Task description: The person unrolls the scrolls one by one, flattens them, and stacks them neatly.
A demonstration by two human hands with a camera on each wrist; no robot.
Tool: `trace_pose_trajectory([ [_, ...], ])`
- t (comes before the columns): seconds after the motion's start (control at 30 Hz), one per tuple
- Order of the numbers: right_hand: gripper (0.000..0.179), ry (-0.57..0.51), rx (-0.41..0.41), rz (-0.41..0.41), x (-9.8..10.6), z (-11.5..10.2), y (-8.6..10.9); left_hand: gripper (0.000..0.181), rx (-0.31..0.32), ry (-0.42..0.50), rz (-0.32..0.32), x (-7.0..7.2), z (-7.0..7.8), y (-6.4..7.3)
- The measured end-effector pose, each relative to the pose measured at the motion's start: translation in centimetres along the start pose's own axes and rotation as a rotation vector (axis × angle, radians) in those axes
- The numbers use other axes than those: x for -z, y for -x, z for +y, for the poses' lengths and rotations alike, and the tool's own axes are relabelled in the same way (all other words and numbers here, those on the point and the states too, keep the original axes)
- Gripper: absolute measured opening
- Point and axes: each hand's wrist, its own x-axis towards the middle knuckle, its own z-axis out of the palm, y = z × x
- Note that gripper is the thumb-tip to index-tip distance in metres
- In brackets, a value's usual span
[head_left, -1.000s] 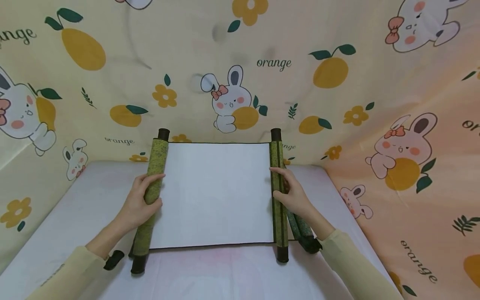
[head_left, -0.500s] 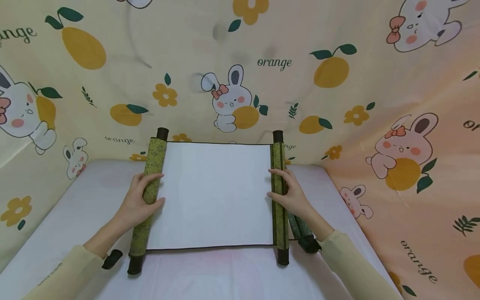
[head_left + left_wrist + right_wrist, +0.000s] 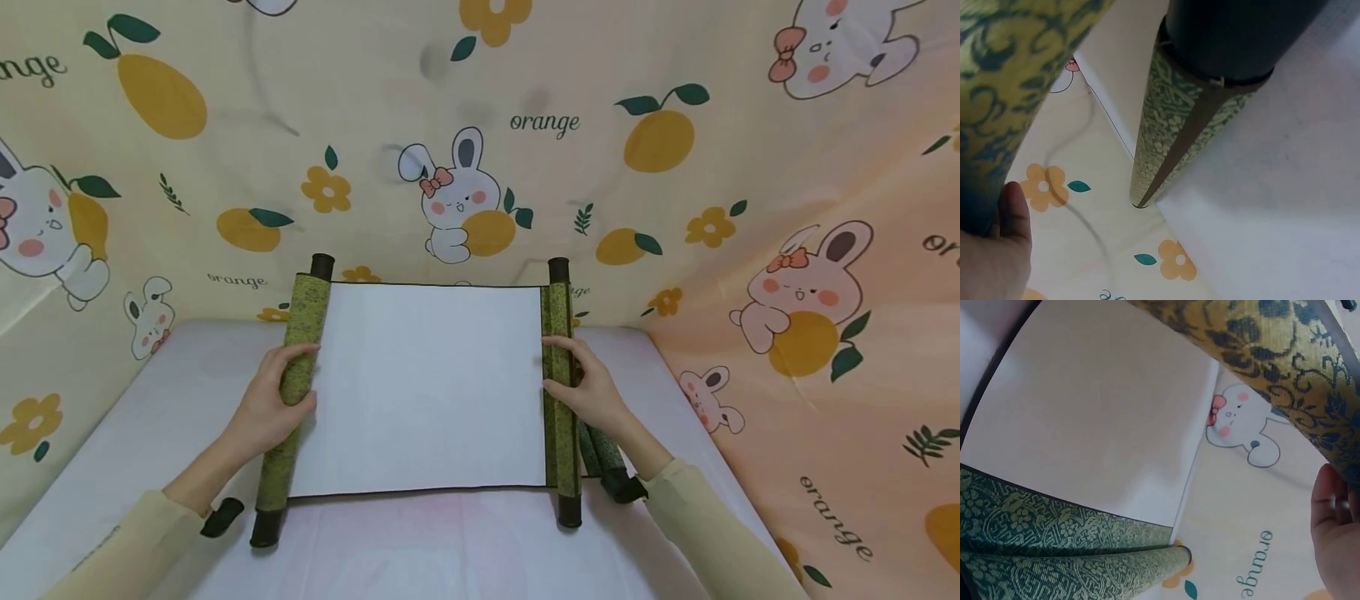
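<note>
A hanging scroll [image 3: 427, 383] with blank white paper is partly unrolled between my hands, above the table. My left hand [image 3: 262, 412] grips its left roll [image 3: 298, 383], covered in yellow-green brocade with black end knobs. My right hand [image 3: 592, 387] holds the narrower right roll [image 3: 562, 450], thumb and fingers round it. Behind the right roll lies a dark green brocade roll [image 3: 1072, 569] with white paper spread from it, in the right wrist view. Under the left roll stands another patterned roll [image 3: 1172, 131] with a brown strip and a thick black end knob.
A white cloth [image 3: 420, 550] covers the table. Cream sheeting [image 3: 360, 100] printed with rabbits and oranges rises at the back and sides. The green roll's black end [image 3: 622, 483] lies by my right wrist; another black end [image 3: 222, 517] shows by my left wrist.
My left hand and its roll have shifted slightly left, the right roll slightly right. A little more white paper shows between them. Both hands keep their grip.
</note>
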Motion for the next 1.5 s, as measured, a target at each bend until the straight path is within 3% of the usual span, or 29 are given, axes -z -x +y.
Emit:
trace_pose_trajectory([
  [0.33,0.062,0.008,-0.027,0.017,0.5,0.3,0.2,0.068,0.038,-0.051,0.019,0.8,0.4,0.3],
  [0.57,0.061,-0.015,-0.035,0.030,1.0,0.2,0.5,0.064,-0.001,-0.025,0.035,1.1,0.2,0.1],
  [0.97,0.061,-0.042,-0.061,0.046,0.9,0.3,0.3,0.060,0.031,-0.012,0.049,0.9,0.1,0.1],
  [1.23,0.058,-0.065,-0.041,0.051,0.8,0.4,0.3,0.059,0.012,-0.011,0.052,1.3,-0.2,0.0],
  [1.5,0.060,-0.049,-0.074,0.056,0.9,0.5,0.6,0.059,-0.018,-0.038,0.064,1.9,0.0,0.0],
])
